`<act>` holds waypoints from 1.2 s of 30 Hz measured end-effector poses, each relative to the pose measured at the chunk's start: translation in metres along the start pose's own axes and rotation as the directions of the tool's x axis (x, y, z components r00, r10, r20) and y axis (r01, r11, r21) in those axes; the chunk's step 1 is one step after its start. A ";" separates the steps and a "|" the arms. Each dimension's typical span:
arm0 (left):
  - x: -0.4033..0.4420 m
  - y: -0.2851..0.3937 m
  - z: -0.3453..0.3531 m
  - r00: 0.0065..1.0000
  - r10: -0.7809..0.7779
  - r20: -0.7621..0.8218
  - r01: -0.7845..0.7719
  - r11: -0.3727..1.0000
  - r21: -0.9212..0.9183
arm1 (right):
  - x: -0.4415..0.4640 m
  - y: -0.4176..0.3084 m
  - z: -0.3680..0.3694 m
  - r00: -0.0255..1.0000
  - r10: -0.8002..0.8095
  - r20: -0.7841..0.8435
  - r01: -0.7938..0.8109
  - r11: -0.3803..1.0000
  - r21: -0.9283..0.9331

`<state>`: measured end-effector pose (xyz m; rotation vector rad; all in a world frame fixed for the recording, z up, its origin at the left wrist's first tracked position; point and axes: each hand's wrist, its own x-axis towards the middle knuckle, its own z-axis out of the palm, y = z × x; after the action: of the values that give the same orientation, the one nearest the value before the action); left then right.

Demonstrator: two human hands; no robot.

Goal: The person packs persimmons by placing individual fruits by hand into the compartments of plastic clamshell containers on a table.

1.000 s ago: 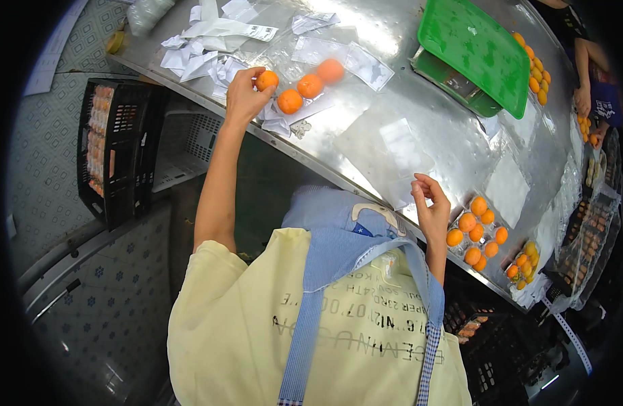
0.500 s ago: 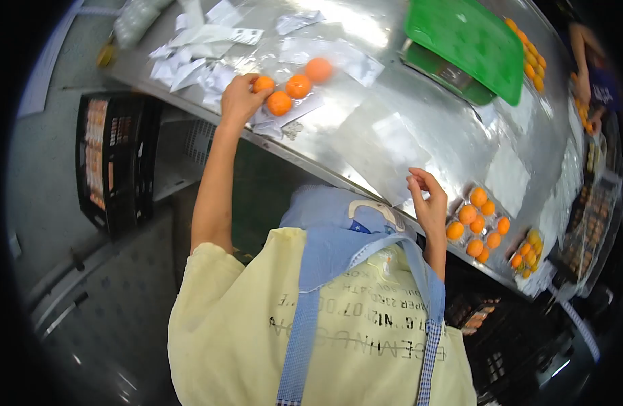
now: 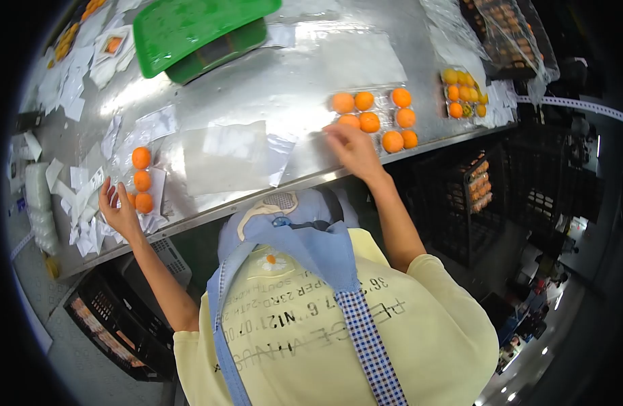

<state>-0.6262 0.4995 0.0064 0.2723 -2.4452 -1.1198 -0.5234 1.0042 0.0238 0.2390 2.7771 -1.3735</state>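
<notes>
My left hand (image 3: 120, 212) is beside a short row of loose oranges (image 3: 142, 181) at the left of the metal table. Its fingers are raised and apart, and one orange shows partly behind the thumb side. Over at the front edge, my right hand (image 3: 354, 150) reaches out with extended, slightly blurred fingers. They are close to the near left of a group of oranges (image 3: 370, 122) in clear packaging; whether they touch it I cannot tell. Between the hands lies a translucent sheet (image 3: 196, 172) with a white paper slip (image 3: 281, 157) at its right.
A green tray (image 3: 183, 30) sits on the metal table (image 3: 305, 95) at the back. Paper scraps (image 3: 88, 227) are piled at the left edge. Another fruit pack (image 3: 464, 93) stands at the far right. Black crates (image 3: 453, 203) are below the table on both sides.
The view has swung to the right. My left hand has come off the top of the orange it was touching, and my right hand is now up by the packed oranges.
</notes>
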 end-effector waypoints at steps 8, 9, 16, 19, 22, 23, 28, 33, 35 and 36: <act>-0.038 0.062 0.090 0.983 0.086 0.164 -0.044 0.968 -0.246 | -0.028 0.109 -0.105 0.835 0.223 -0.502 -0.238 0.971 0.034; -0.044 0.071 0.102 0.977 0.083 0.196 -0.027 0.961 -0.275 | -0.028 0.115 -0.114 0.822 0.248 -0.513 -0.298 0.954 -0.015; -0.096 0.155 0.163 0.922 0.143 0.359 0.004 0.926 -0.378 | -0.003 0.129 -0.118 0.874 0.182 -0.450 -0.378 0.837 -0.395; -0.118 0.184 0.176 0.901 0.167 0.400 -0.003 0.925 -0.380 | 0.003 0.123 -0.123 0.877 0.249 -0.410 -0.421 0.810 -0.408; -0.137 0.206 0.186 0.884 0.163 0.439 0.005 0.934 -0.357 | -0.002 0.127 -0.125 0.895 0.088 -0.438 -0.274 0.883 -0.381; -0.143 0.211 0.189 0.880 0.180 0.440 -0.004 0.928 -0.372 | -0.005 0.125 -0.127 0.882 0.108 -0.458 -0.221 0.954 -0.201; -0.168 0.253 0.205 0.782 0.155 0.603 0.133 0.905 -0.404 | -0.017 0.096 -0.127 0.914 -0.012 -0.406 0.156 0.934 0.323; -0.182 0.310 0.214 0.366 0.161 0.917 0.624 0.688 -0.369 | -0.018 0.046 -0.107 0.928 -0.131 -0.348 0.333 0.711 0.619; -0.188 0.319 0.216 0.166 0.155 0.974 0.795 0.564 -0.225 | -0.019 0.035 -0.098 0.935 -0.146 -0.322 0.336 0.646 0.685; -0.192 0.322 0.217 0.105 0.213 0.971 0.899 0.397 -0.185 | -0.021 0.032 -0.095 0.938 -0.166 -0.306 0.337 0.652 0.679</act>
<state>-0.5559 0.9228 0.0663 -0.1219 -2.0132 -3.6115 -0.4947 1.0962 0.0587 -0.0008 2.2867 -2.6369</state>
